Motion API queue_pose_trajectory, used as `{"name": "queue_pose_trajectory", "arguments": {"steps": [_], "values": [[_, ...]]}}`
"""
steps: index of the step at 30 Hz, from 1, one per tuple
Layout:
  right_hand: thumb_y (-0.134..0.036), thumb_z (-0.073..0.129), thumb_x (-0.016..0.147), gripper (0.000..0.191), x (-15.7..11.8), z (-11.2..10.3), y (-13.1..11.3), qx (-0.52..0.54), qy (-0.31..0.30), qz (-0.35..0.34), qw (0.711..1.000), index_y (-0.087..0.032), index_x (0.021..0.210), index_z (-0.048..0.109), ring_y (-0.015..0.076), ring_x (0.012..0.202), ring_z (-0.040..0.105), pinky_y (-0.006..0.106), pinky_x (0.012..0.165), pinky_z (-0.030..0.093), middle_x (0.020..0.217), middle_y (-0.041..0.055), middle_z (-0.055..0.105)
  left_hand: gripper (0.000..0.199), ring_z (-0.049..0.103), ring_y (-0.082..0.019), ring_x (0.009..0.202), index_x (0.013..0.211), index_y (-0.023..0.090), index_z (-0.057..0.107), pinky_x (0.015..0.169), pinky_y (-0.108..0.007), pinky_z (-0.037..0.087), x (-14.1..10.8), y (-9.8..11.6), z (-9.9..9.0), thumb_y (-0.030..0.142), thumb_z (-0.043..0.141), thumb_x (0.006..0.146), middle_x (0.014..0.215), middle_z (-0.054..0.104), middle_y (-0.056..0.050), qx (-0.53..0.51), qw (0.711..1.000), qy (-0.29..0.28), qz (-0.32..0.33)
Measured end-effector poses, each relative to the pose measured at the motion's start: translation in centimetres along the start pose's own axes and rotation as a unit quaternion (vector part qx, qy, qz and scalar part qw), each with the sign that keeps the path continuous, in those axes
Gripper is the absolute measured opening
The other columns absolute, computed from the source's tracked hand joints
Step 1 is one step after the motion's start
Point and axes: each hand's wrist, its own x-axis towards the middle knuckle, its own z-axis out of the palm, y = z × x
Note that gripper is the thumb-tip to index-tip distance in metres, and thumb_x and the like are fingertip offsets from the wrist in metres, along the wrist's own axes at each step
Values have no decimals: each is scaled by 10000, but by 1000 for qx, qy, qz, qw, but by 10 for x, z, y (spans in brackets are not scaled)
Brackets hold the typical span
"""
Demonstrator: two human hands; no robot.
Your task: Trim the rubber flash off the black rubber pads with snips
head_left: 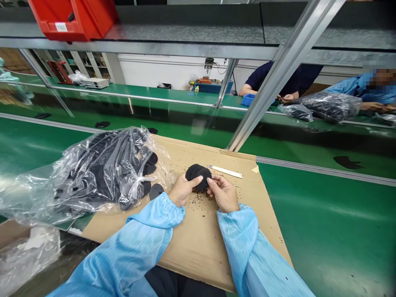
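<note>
Several round black discs (203, 179), fanned over one another, are held above a cardboard sheet (198, 235). My left hand (183, 190) is closed on their left side, its thumb lying across the front disc. At the right rim, my right hand (224, 192) pinches the same front disc between thumb and fingers. Small black scraps lie scattered on the cardboard beneath. A white-handled craft knife (227, 171) rests just beyond my right hand. To the left, a clear plastic bag (102, 169) full of black pieces spills some discs, one loose disc (156, 191) lying near my left sleeve.
A metal post (278, 82) slants up behind the cardboard to an overhead shelf carrying a red bin (74, 18). Green work surface (334, 222) extends to the right. Black pieces lie on the belt behind. Two people work across the line beside a bagged bundle (331, 106).
</note>
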Motion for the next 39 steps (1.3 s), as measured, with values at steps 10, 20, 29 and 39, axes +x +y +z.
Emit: {"name": "queue_pose_trajectory", "arguments": {"steps": [10, 20, 29, 39], "values": [[-627, 466, 859, 506, -6, -5, -8, -188, -107, -73, 973, -178, 641, 544, 130, 456, 494, 243, 443, 399, 483, 7, 533, 430, 616, -209, 897, 937, 102, 708, 889, -351, 434, -1, 0, -4, 254, 859, 564, 947, 701, -98, 0, 999, -37, -20], [-612, 465, 867, 545, -5, -11, -8, -206, -129, -112, 964, -174, 547, 515, 131, 474, 471, 242, 447, 359, 499, 12, 527, 372, 607, -189, 872, 888, 111, 699, 879, -338, 435, -4, 2, -3, 246, 854, 578, 901, 690, -76, 9, 998, -68, -14], [-464, 518, 887, 397, -10, -2, -7, -156, -37, -192, 968, -146, 1107, 606, 172, 712, 600, 288, 639, 506, 844, 66, 646, 389, 577, -132, 691, 942, 144, 673, 591, -240, 441, 3, 3, -5, 280, 823, 610, 825, 668, -47, -89, 993, 11, -78], [-253, 501, 920, 240, -16, 1, -15, -286, 21, -359, 888, -180, 1024, 704, 175, 819, 648, 290, 765, 534, 903, 80, 693, 450, 540, -90, 578, 974, 181, 583, 462, -189, 368, -2, -2, -5, 359, 816, 633, 741, 577, 10, -21, 994, -39, -99]]}}
